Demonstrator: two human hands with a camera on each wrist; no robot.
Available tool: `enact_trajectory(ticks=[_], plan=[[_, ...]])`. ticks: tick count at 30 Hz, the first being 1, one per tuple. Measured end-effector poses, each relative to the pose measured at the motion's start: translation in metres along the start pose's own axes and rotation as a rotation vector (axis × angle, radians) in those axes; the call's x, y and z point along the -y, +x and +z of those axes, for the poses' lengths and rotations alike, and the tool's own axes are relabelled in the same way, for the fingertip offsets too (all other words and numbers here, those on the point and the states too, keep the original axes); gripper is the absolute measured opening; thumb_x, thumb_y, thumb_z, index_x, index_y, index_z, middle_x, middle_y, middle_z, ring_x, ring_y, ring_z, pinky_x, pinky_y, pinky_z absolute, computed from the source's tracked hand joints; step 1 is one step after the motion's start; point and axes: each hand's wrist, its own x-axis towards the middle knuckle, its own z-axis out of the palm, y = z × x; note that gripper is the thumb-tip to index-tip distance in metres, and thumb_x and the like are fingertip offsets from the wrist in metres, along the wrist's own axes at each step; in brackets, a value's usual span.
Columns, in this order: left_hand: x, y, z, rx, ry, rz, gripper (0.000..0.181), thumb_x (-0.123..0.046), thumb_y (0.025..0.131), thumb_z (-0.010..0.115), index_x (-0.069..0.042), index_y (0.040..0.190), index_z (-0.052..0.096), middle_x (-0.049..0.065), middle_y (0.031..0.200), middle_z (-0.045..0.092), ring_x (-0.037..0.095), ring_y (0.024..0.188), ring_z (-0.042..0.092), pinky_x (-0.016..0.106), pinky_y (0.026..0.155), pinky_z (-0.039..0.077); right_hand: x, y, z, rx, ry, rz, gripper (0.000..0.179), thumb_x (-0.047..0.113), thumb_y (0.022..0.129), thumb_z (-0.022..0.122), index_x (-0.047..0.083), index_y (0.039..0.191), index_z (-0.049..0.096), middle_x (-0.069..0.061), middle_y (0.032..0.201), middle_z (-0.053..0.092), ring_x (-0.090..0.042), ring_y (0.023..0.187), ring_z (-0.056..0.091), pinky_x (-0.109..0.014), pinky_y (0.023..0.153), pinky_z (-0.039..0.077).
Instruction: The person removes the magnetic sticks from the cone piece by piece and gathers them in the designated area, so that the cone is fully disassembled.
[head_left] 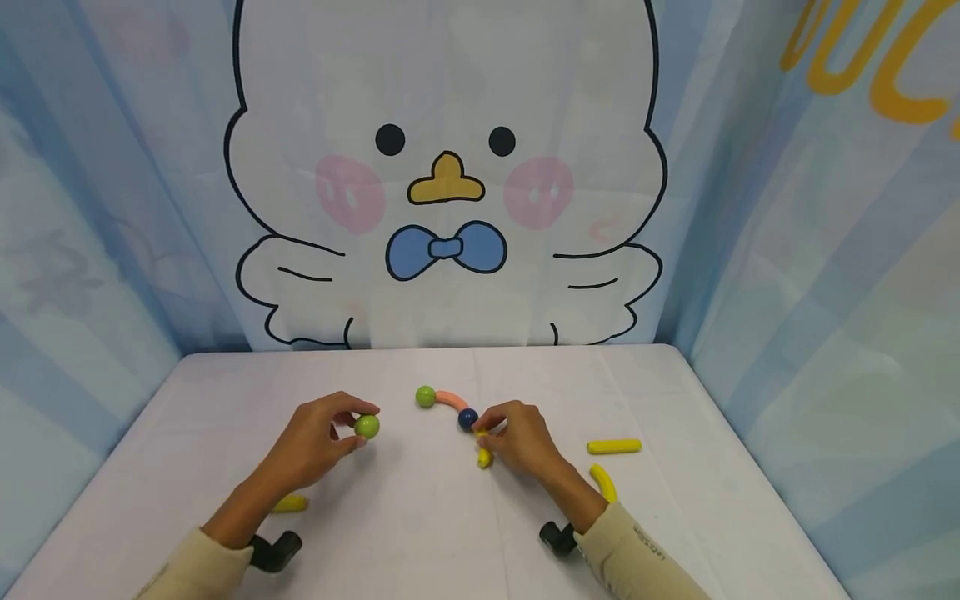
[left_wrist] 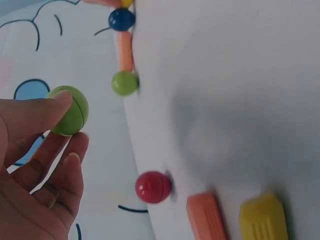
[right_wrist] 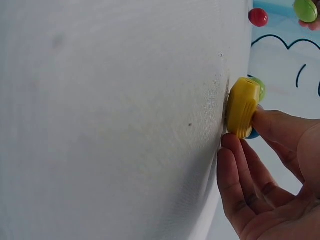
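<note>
Near left, loose: one yellow ribbed stick [head_left: 289,503]; beyond it, in your left wrist view, one salmon ribbed block [left_wrist: 206,215] and one glossy red ball [left_wrist: 153,187]. Near right, loose: one curved yellow rod [head_left: 602,482]; farther, one straight yellow rod [head_left: 613,447]. Your right hand [head_left: 525,440]: pinching a short yellow ribbed piece [right_wrist: 242,107] against or just beside the chain; whether it is seated, you cannot tell. Your left hand [head_left: 318,437]: pinching a grooved light-green ball [head_left: 367,427], unattached. Farther, apparently joined: one dark-blue ball [head_left: 467,419], one curved salmon rod [head_left: 452,400], one light-green end ball [head_left: 425,397]. Your assembly looks part built, the loose stock unused. Surface: white cloth-covered table [head_left: 420,533]. Room: pale-blue patterned curtains [head_left: 75,250], yellow lettering [head_left: 911,110] right, outlined bird drawing [head_left: 446,83] far.
</note>
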Motion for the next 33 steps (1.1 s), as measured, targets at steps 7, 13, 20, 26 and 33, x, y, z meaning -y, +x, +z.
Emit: enact_trajectory(ticks=[7,13,20,26,33], plan=[[0.014,-0.005,-0.020,-0.016,-0.008,-0.060,0.041,-0.002,0.089,0.083,-0.015,0.127,0.075,0.007,0.116,0.073,0.024,0.092,0.063,0.023,0.067,0.053,-0.001,0.000,0.000,0.000,0.001,-0.016,0.012,0.011,0.090,0.085,0.019,0.099,0.083,0.002,0.100,0.077,-0.010,0.076,0.065,-0.025,0.068,0.056],[0.030,-0.008,-0.035,-0.055,0.067,-0.052,0.041,-0.001,0.088,0.084,-0.013,0.127,0.075,0.010,0.120,0.075,0.029,0.104,0.066,0.019,0.072,0.052,0.000,0.000,0.001,0.007,0.001,-0.005,0.012,0.012,0.090,0.085,0.020,0.099,0.083,0.002,0.100,0.077,-0.011,0.077,0.065,-0.025,0.069,0.056],[0.050,-0.009,-0.054,-0.069,0.122,-0.073,0.044,-0.001,0.088,0.084,-0.009,0.130,0.073,0.015,0.121,0.074,0.034,0.106,0.066,0.020,0.074,0.052,0.000,0.000,0.002,0.006,0.001,-0.001,0.012,0.012,0.091,0.085,0.020,0.099,0.083,0.002,0.101,0.076,-0.011,0.077,0.065,-0.025,0.068,0.056],[0.067,-0.006,-0.062,-0.059,0.148,-0.083,0.044,0.000,0.088,0.083,-0.005,0.130,0.072,0.020,0.122,0.073,0.037,0.105,0.066,0.041,0.079,0.060,-0.001,-0.001,0.002,0.005,-0.002,-0.011,0.012,0.011,0.091,0.084,0.020,0.100,0.083,0.002,0.101,0.076,-0.010,0.077,0.065,-0.024,0.068,0.056],[0.084,-0.001,-0.067,-0.041,0.164,-0.099,0.042,0.003,0.087,0.082,-0.001,0.128,0.072,0.025,0.125,0.072,0.041,0.105,0.067,0.055,0.084,0.061,-0.001,-0.001,0.001,0.001,-0.008,-0.010,0.012,0.012,0.091,0.085,0.020,0.099,0.083,0.002,0.101,0.076,-0.010,0.078,0.065,-0.024,0.069,0.056]])
